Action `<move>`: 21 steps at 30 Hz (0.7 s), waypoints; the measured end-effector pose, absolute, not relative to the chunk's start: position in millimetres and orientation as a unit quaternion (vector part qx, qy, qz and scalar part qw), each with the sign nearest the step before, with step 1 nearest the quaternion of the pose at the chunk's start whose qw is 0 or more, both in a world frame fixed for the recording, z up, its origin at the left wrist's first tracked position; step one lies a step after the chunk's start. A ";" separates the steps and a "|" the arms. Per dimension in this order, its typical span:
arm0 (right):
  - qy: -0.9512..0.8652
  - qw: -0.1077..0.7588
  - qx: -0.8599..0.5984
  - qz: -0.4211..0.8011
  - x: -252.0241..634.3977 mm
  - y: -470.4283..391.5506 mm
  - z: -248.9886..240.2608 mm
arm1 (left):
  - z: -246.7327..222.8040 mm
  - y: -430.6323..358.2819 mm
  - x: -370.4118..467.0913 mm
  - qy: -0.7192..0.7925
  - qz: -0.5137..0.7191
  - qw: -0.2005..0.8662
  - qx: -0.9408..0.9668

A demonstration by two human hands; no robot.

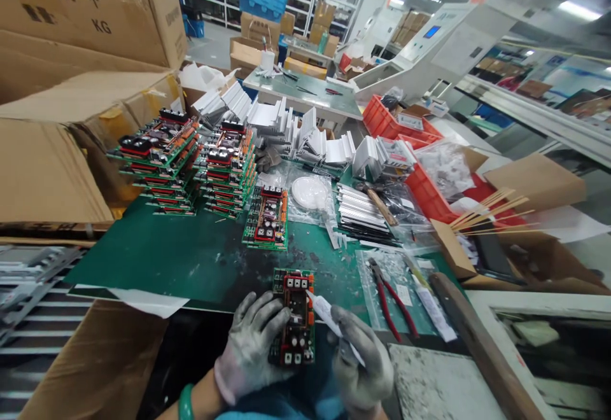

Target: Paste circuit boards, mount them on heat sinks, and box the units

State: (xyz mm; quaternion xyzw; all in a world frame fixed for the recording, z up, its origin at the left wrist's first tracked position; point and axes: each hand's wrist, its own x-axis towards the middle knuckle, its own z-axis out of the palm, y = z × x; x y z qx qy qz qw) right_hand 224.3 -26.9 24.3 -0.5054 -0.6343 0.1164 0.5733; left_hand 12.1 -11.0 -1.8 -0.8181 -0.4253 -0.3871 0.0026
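Note:
A green circuit board [298,328] with red-edged parts lies at the front edge of the green table. My left hand [258,343], in a grey-white glove, rests on its left side with the fingers bent over the edge, holding it. My right hand [360,356], gloved too, is wrapped round a white tube [327,312]. The tube's narrow tip points at the upper right part of the board, near the black components in the red frame. Another board [270,216] lies farther back on the table.
Two stacks of boards [162,159] [226,168] stand at the back left, beside cardboard boxes [86,19]. Silver heat sinks [310,140] line the back. Red-handled pliers [394,302] lie on a plastic bag at right, near a wooden bar [482,343] and red crates [424,184].

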 end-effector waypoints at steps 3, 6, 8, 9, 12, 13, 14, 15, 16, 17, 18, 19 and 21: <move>-0.788 0.477 -0.388 0.005 215.4 -16.8 53.8 | 0.2 -12.7 14.7 -0.437 -0.387 -0.009 -0.812; -0.839 0.419 -0.345 -0.018 197.0 -6.9 84.6 | 1.4 -13.0 16.4 -0.444 -0.390 -0.001 -0.806; -0.860 0.393 -0.326 -0.021 184.4 -3.3 95.9 | 1.6 -12.1 15.8 -0.441 -0.391 0.016 -0.807; -0.869 0.379 -0.317 -0.026 179.2 -2.4 98.2 | 1.7 -11.4 15.0 -0.435 -0.389 0.026 -0.811; -0.887 0.345 -0.303 -0.040 169.2 -1.4 95.5 | 1.3 -9.6 12.6 -0.422 -0.375 0.055 -0.824; -0.891 0.338 -0.299 -0.042 167.3 -0.9 93.3 | 0.8 -9.4 12.4 -0.419 -0.371 0.063 -0.826; -0.893 0.335 -0.297 -0.046 165.9 -0.2 91.1 | 0.2 -9.3 12.7 -0.419 -0.370 0.069 -0.827; -0.893 0.335 -0.295 -0.055 164.8 0.8 89.3 | -0.6 -9.5 13.4 -0.421 -0.370 0.073 -0.825; -0.891 0.337 -0.296 -0.065 163.9 1.9 88.1 | -1.5 -9.7 14.3 -0.424 -0.373 0.075 -0.822; -0.890 0.339 -0.297 -0.076 163.2 2.9 87.6 | -2.1 -10.0 15.4 -0.428 -0.377 0.075 -0.818; -0.888 0.338 -0.300 -0.084 163.0 3.7 87.9 | -2.5 -10.3 16.3 -0.435 -0.382 0.074 -0.812; -0.888 0.335 -0.302 -0.088 163.4 4.1 88.7 | -2.4 -10.5 16.9 -0.441 -0.388 0.072 -0.806; -0.892 0.330 -0.300 -0.078 166.8 3.2 91.1 | -1.1 -10.7 16.8 -0.438 -0.388 0.065 -0.809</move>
